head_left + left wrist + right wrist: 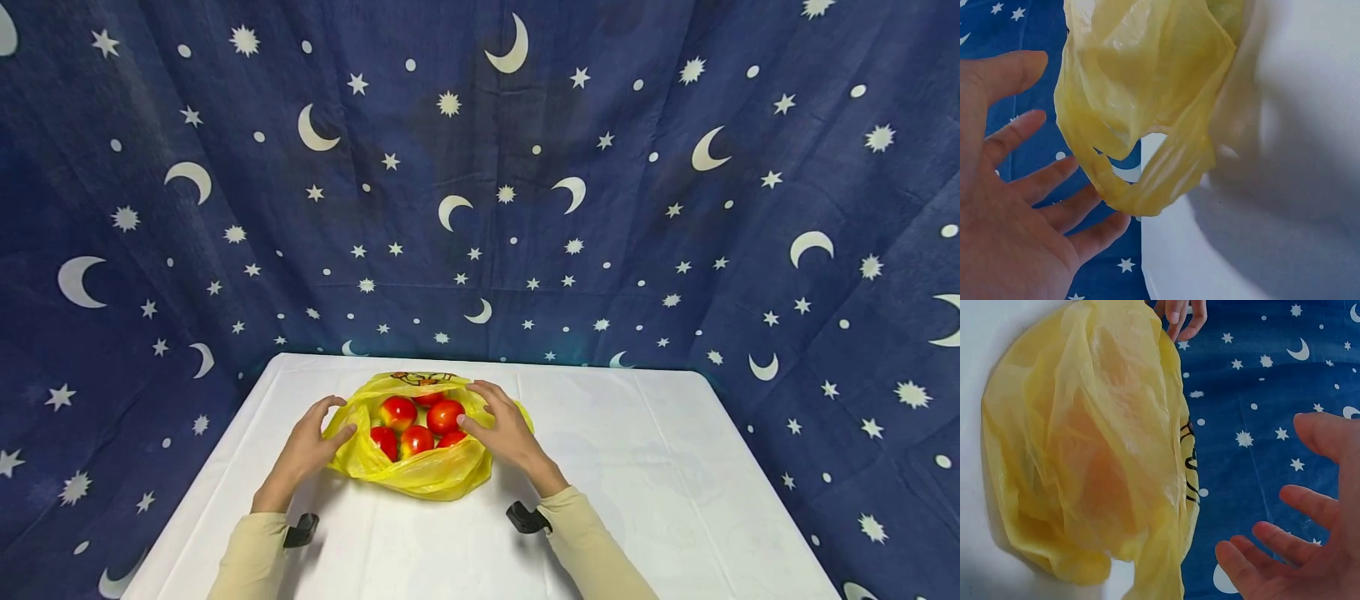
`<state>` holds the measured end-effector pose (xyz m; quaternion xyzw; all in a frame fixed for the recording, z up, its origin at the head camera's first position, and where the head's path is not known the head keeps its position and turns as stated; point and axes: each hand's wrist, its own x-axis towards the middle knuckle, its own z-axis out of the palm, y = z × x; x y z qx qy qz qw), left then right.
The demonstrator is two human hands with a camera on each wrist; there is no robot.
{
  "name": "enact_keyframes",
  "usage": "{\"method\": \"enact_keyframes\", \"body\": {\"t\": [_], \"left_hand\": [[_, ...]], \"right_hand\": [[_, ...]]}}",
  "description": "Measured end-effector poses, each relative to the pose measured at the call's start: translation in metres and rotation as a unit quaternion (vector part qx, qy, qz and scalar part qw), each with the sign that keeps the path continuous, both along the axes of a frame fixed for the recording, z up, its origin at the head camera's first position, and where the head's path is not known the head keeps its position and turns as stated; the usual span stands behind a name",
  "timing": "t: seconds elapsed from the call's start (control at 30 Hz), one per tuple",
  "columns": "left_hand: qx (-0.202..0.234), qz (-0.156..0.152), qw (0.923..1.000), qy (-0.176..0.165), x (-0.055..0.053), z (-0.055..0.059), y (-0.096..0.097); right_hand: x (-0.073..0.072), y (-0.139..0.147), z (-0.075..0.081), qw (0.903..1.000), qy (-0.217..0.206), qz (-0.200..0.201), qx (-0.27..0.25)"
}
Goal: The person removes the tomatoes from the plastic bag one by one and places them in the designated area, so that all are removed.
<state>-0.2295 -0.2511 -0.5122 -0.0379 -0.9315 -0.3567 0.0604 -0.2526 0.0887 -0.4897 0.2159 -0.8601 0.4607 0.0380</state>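
Note:
A yellow plastic bag (420,481) lies on the white table with its mouth spread wide. Several red apples (417,441) with yellowish patches sit inside it. At the bag's left side is my left hand (309,443), fingers spread; in the left wrist view its fingertips come right up to the bag's handle loop (1141,200). On the opposite side my right hand (510,429) hovers over the bag's right edge, fingers relaxed and apart. The right wrist view shows those fingers (1285,547) holding nothing, with the bag's bulging side to their left.
The white-covered table (630,483) extends to both sides of the bag. Behind it hangs a dark blue curtain (480,167) with moons and stars. A black wrist strap (302,531) is on the left wrist, another black strap (528,518) on the right.

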Motion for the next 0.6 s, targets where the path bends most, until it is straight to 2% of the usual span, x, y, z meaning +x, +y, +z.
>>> {"method": "enact_keyframes", "body": {"t": [0.17,0.37,0.6], "left_hand": [[0.026,-0.022,0.9994,-0.004,-0.003,-0.004,-0.002],[0.033,-0.037,0.9985,-0.024,-0.007,-0.007,-0.004],[0.033,-0.02,0.9979,-0.053,-0.01,-0.006,-0.006]], "right_hand": [[-0.002,-0.006,-0.003,0.9997,-0.016,-0.002,-0.02],[-0.005,-0.012,-0.007,0.9995,-0.03,0.002,-0.012],[-0.01,-0.016,-0.013,0.9984,-0.055,0.01,0.006]]}}
